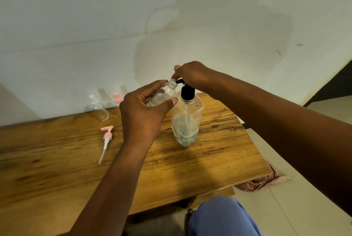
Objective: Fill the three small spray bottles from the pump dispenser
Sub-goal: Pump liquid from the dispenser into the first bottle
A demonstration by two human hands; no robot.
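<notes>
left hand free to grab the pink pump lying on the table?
Probably not yet: the left hand grips the small bottle at the dispenser spout. The path to the pink pump looks unobstructed.

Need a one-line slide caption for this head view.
Left hand holds an uncapped small bottle at the spout while right hand presses the pump dispenser on the wooden table.

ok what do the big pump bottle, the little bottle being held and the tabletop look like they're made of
The big pump bottle looks like clear, glossy plastic: the liquid and dip tube show through it. Its pump head is black, probably plastic. The little bottle in the left hand is clear too, with a threaded neck; plastic or glass, hard to say. The tabletop shows brown wood grain, perhaps a laminate.
</notes>
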